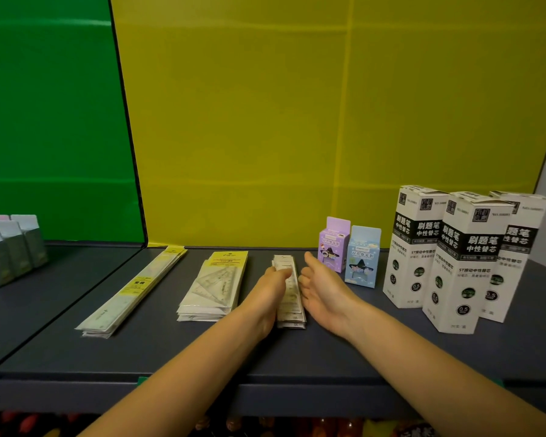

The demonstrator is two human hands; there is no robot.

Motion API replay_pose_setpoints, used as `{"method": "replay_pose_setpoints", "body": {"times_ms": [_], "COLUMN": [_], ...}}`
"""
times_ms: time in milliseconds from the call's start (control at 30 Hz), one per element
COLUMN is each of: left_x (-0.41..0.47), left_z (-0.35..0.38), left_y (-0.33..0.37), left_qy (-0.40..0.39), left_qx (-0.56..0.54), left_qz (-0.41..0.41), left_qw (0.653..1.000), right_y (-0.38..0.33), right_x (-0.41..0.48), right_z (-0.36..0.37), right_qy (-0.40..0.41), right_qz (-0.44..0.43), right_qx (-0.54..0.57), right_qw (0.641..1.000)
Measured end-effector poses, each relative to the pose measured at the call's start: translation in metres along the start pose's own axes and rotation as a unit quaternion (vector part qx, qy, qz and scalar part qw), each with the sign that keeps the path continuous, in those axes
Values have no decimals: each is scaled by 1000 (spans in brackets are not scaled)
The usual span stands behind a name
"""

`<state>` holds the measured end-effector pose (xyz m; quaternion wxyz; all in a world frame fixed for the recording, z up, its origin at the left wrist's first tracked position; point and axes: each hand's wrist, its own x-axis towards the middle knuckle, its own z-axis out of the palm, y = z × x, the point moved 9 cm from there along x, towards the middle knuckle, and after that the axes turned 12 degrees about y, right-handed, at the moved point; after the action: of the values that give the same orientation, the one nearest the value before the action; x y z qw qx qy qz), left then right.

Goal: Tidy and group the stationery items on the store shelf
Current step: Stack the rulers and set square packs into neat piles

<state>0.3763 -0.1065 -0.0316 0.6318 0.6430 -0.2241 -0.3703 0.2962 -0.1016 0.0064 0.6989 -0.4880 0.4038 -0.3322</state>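
Note:
A narrow stack of short packaged rulers (292, 298) lies on the dark shelf (344, 351) between my hands. My left hand (267, 293) presses against its left side, fingers resting on the top pack. My right hand (320, 288) is flat and open along its right side, palm facing the stack. Left of them lies a stack of set-square packs (215, 287) with yellow headers. Further left, a stack of long ruler packs (133, 293) lies diagonally.
A purple box (333, 246) and a blue box (361, 258) stand just right of my right hand. Three tall white refill boxes (460, 260) stand at the far right. Grey boxes (8, 250) sit on the neighbouring shelf at left. A yellow back panel (297, 121) closes the rear.

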Motion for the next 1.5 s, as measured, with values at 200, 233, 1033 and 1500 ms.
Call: {"method": "replay_pose_setpoints", "body": {"times_ms": [200,233,1033,1500], "left_x": [-3,-4,-18,39], "left_z": [0,0,-76,-139], "left_y": [-2,-1,87,32], "left_qy": [-13,-17,137,64], "left_qx": [-10,-11,118,130], "left_qz": [-11,-14,201,22], "left_qw": [1000,1000,963,989], "right_y": [9,9,-23,18], "right_x": [3,4,45,66], "right_z": [4,3,35,104], "right_qy": [-17,-15,25,60], "right_qz": [13,12,-133,-36], "right_qx": [-7,-13,-118,-176], "right_qw": [1000,1000,984,982]}}
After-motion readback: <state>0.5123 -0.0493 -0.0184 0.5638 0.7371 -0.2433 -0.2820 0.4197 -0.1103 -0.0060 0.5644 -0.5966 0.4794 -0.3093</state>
